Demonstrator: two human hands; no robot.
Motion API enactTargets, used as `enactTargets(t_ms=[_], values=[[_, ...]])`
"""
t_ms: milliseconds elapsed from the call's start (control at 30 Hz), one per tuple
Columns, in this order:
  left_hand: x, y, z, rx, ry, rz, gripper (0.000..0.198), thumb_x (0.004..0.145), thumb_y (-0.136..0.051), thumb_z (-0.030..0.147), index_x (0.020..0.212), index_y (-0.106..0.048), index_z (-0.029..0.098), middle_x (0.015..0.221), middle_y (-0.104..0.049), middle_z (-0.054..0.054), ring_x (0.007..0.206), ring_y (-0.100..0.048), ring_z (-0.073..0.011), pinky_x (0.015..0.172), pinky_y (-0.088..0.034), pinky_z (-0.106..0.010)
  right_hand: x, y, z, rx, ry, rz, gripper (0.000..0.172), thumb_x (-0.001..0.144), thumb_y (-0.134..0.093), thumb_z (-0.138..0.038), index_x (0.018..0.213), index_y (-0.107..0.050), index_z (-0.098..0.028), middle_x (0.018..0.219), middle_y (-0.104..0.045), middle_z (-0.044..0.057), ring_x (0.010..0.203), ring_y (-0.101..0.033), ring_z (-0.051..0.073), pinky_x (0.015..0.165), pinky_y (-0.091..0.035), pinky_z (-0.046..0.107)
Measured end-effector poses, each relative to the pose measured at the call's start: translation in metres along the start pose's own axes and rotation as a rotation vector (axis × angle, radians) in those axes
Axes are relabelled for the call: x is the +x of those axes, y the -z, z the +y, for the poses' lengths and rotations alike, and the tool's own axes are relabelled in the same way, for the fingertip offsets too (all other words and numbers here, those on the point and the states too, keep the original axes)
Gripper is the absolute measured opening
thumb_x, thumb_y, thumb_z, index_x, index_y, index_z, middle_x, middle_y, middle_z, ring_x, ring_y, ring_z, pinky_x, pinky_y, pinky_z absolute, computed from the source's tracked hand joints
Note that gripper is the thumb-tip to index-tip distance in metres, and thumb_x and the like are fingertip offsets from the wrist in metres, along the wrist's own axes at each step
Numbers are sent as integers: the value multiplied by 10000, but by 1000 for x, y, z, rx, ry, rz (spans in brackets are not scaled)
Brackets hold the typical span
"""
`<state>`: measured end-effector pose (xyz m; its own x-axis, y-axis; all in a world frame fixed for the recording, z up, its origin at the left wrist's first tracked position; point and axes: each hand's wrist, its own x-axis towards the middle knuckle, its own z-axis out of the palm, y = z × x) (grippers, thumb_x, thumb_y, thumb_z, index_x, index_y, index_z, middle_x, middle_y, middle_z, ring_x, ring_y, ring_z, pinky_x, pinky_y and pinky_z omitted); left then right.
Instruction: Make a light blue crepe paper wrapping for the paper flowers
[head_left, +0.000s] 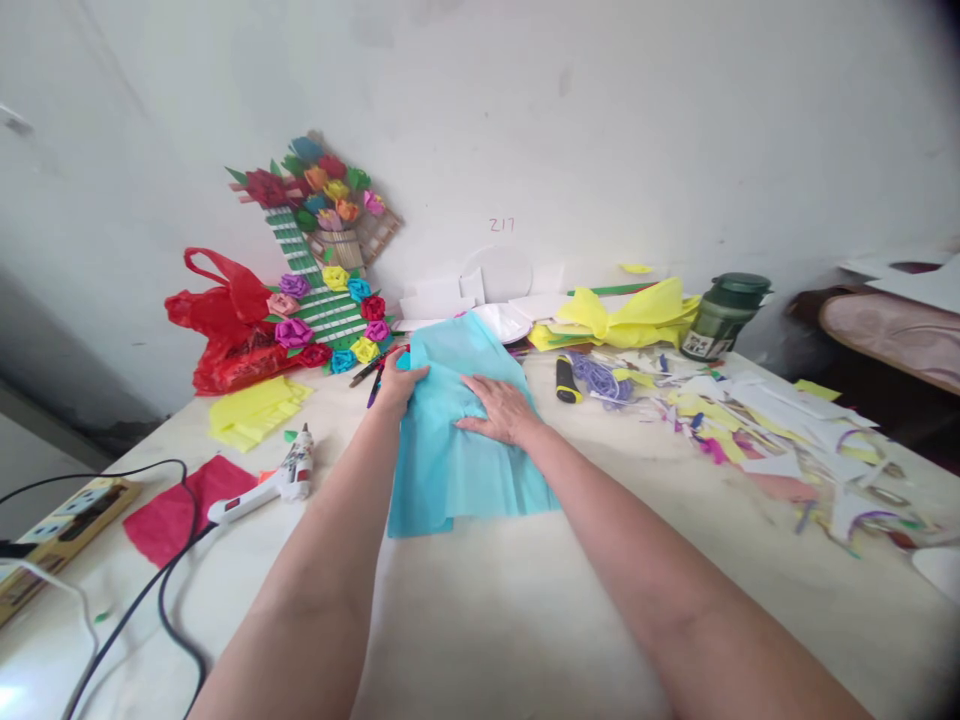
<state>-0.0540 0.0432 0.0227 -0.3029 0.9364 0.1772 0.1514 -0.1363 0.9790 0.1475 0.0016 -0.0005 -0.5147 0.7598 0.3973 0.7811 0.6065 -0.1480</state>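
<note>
A sheet of light blue crepe paper [472, 490] lies folded on the table in front of me, with creases across its middle and an uneven near edge. My left hand [400, 385] is at its upper left side, the thumb over the paper's edge and the other fingers partly hidden. Flat on the paper's middle right rests my right hand [501, 408], its fingers spread. Just beyond my left hand lie dark pens [367, 370], partly covered by the paper.
At left are a hot glue gun [274, 480], red paper [184, 510], yellow paper [259, 410], a power strip [64, 530] with cords, and a red bag [232, 330]. A paper-flower craft [322, 270] leans on the wall. At right are a cutter [567, 380], purple string [600, 378], scraps [750, 430] and a green bottle [724, 315].
</note>
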Motion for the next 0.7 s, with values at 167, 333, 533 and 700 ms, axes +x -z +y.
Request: enactTargets(t_ms=[167, 333, 533, 700], values=[[5, -1, -8, 368, -191, 85, 547, 622, -669, 233, 1145, -511, 233, 954, -584, -44, 910, -551, -193, 779, -426, -281, 0, 1, -1, -16, -17, -12, 828, 732, -358, -717, 1386, -250, -221, 1364, -374, 128, 1173, -413, 291, 935, -326, 408], [6, 3, -16, 579, -147, 30, 519, 650, -668, 315, 1138, -535, 200, 907, -603, -79, 905, -561, -232, 775, -416, -307, 0, 0, -2, -26, -17, -27, 798, 731, -346, -721, 1369, -292, -244, 1357, -382, 118, 1154, -428, 296, 927, -334, 414], [-4, 5, -13, 896, -289, 86, 372, 786, -521, 393, 1107, -575, 214, 1017, -570, -122, 898, -577, -259, 764, -421, -335, 0, 3, -4, -49, -22, -41, 770, 734, -353, -717, 1347, -337, -250, 1348, -396, 109, 1148, -436, 281, 931, -337, 399], [-14, 0, -7, 1069, -318, 72, 386, 836, -437, 414, 1176, -521, 251, 1089, -560, -113, 975, -564, -269, 793, -425, -358, 1, 3, -5, -81, -42, -69, 779, 735, -318, -731, 1357, -313, -263, 1362, -378, 99, 1147, -436, 272, 928, -333, 389]])
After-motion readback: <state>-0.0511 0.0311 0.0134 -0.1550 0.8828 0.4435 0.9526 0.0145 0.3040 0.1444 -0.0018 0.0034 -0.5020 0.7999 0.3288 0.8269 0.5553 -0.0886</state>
